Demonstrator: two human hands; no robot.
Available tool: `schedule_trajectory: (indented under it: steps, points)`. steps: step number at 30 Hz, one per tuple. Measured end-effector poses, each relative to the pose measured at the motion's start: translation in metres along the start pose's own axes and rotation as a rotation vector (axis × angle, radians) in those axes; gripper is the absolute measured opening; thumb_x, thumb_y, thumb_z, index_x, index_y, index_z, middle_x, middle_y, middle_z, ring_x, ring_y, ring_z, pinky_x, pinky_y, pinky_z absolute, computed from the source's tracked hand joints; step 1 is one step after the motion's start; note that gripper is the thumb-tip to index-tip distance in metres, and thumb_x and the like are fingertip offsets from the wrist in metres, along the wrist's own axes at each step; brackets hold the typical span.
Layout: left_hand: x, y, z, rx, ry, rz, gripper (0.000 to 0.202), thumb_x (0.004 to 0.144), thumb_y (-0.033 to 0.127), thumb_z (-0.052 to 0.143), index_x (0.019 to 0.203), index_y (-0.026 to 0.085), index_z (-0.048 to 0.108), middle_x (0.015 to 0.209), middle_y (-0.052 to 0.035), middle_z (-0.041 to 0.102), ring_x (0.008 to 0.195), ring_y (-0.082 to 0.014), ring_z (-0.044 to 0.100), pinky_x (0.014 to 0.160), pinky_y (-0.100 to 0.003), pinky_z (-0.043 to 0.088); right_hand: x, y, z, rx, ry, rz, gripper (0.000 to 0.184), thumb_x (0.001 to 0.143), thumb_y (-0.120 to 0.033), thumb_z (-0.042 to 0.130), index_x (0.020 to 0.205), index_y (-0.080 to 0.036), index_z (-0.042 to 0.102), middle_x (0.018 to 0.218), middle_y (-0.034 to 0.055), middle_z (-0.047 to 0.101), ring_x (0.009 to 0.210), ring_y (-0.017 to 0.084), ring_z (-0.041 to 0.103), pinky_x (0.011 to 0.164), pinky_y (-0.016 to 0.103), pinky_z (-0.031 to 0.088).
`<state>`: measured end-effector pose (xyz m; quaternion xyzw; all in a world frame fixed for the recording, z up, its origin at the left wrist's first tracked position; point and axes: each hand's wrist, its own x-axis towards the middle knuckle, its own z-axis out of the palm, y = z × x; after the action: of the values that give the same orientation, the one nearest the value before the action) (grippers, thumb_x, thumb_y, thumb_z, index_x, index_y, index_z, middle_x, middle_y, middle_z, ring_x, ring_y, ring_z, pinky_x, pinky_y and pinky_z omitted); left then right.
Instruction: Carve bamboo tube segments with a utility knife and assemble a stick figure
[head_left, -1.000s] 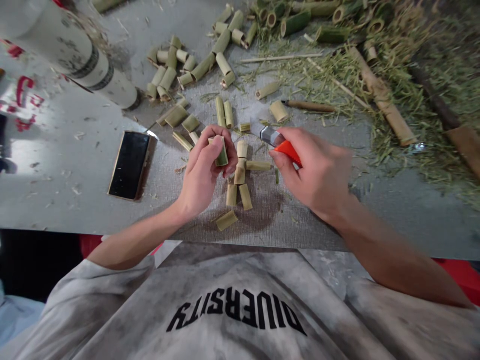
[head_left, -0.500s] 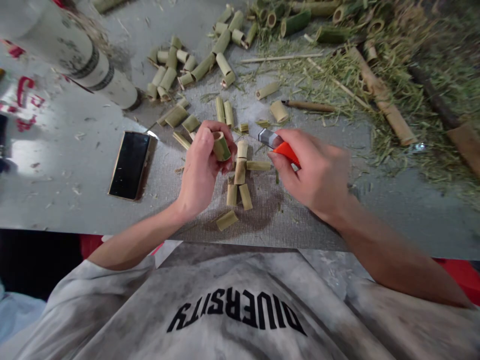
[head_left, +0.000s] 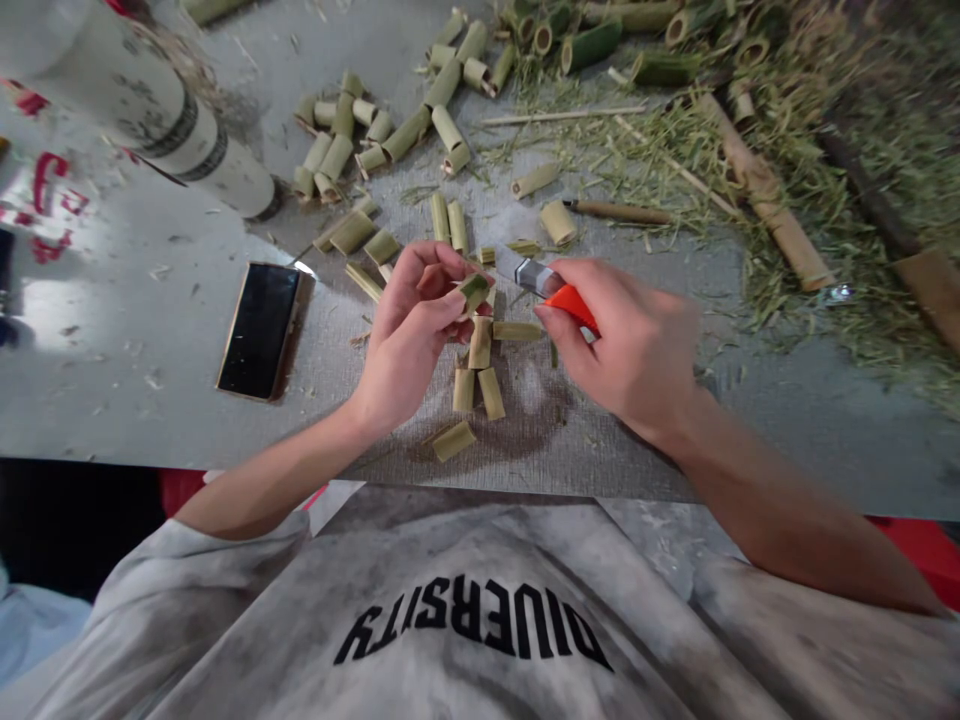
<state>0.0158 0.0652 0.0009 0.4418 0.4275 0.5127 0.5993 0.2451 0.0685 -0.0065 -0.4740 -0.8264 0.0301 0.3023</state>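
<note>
My left hand (head_left: 411,335) pinches a short green bamboo piece (head_left: 474,291) between thumb and fingertips, just above the table. My right hand (head_left: 634,345) grips an orange-handled utility knife (head_left: 551,286), whose metal tip points left toward the piece, a little apart from it. Below both hands several cut bamboo sections (head_left: 478,375) lie on a grey textured mat (head_left: 555,440).
A phone (head_left: 260,329) lies left of my hands. A large white cylinder (head_left: 142,105) lies at the upper left. More cut bamboo pieces (head_left: 375,130) are scattered behind. Long bamboo stalks (head_left: 765,190) and green shavings (head_left: 840,150) cover the right side. A thin tool (head_left: 619,212) lies behind the knife.
My left hand has turned the bamboo piece in its fingers and shifted it right, closer to the knife tip. The right hand with the knife has barely moved.
</note>
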Motion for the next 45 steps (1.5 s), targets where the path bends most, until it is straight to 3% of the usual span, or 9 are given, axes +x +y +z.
schedule_trajectory:
  steps: [7,13,18,26,32,38,42,45]
  points:
    - [0.0000,0.0017,0.0023,-0.070,0.001,0.018,0.033,0.081,0.027,0.083,0.106,0.028,0.061,0.110,-0.0033,0.068,0.098,-0.0206,0.073,0.067,-0.027,0.054,-0.0001,-0.0002,-0.0002,-0.002,-0.031,0.024,0.032,0.112,-0.037,0.057,0.133,-0.022,0.075,0.120,0.0098,0.086,0.092,0.023,0.080,0.074,0.034,0.059]
    - [0.0009,0.0006,0.0022,-0.050,-0.007,0.046,0.042,0.075,0.027,0.088,0.106,0.029,0.061,0.111,-0.0026,0.071,0.104,-0.0221,0.073,0.075,-0.030,0.060,0.0009,-0.0005,-0.0010,0.021,-0.026,-0.004,0.029,0.112,-0.034,0.057,0.130,-0.021,0.076,0.116,0.0092,0.087,0.090,0.022,0.080,0.071,0.033,0.057]
    - [-0.0016,0.0010,0.0007,-0.091,0.028,0.031,0.036,0.082,0.021,0.082,0.111,0.032,0.063,0.119,-0.0017,0.074,0.096,-0.0200,0.072,0.074,-0.033,0.061,0.0013,-0.0014,-0.0013,0.038,-0.025,-0.040,0.026,0.114,-0.034,0.056,0.126,-0.022,0.075,0.111,0.0064,0.087,0.082,0.019,0.078,0.066,0.032,0.053]
    - [-0.0022,0.0001,-0.0029,-0.088,0.049,-0.009,0.031,0.089,0.032,0.085,0.112,0.033,0.064,0.127,-0.0024,0.077,0.096,-0.0207,0.077,0.070,-0.032,0.060,-0.0009,0.0008,0.0027,0.050,-0.009,-0.081,0.023,0.113,-0.035,0.058,0.124,-0.021,0.074,0.108,0.0052,0.087,0.082,0.018,0.077,0.063,0.031,0.050]
    - [-0.0004,0.0004,-0.0001,-0.068,0.032,0.026,0.037,0.083,0.027,0.085,0.113,0.031,0.064,0.134,-0.0040,0.080,0.103,-0.0206,0.077,0.076,-0.032,0.064,0.0004,-0.0002,0.0002,0.054,-0.114,-0.063,0.026,0.113,-0.040,0.057,0.126,-0.025,0.074,0.107,0.0056,0.086,0.084,0.022,0.078,0.067,0.034,0.054]
    - [0.0008,-0.0003,0.0005,-0.062,-0.008,0.027,0.037,0.083,0.026,0.082,0.114,0.028,0.062,0.149,-0.0081,0.078,0.108,-0.0211,0.080,0.082,-0.031,0.066,0.0005,-0.0014,-0.0015,0.073,-0.125,-0.074,0.026,0.114,-0.040,0.058,0.127,-0.025,0.074,0.105,0.0058,0.085,0.085,0.023,0.078,0.068,0.035,0.054]
    - [-0.0001,-0.0004,0.0006,-0.076,-0.020,0.028,0.032,0.083,0.024,0.080,0.111,0.027,0.064,0.153,-0.0082,0.077,0.114,-0.0245,0.083,0.091,-0.036,0.069,0.0005,-0.0009,0.0000,0.094,-0.143,-0.095,0.026,0.115,-0.041,0.057,0.124,-0.024,0.074,0.108,0.0059,0.086,0.083,0.021,0.078,0.068,0.034,0.053]
    - [-0.0013,-0.0008,0.0004,-0.094,-0.035,0.036,0.028,0.086,0.024,0.080,0.109,0.027,0.064,0.145,-0.0080,0.081,0.127,-0.0289,0.082,0.100,-0.041,0.069,0.0005,-0.0001,0.0012,0.082,-0.149,-0.111,0.027,0.115,-0.042,0.056,0.124,-0.023,0.073,0.107,0.0062,0.086,0.080,0.020,0.076,0.066,0.034,0.051]
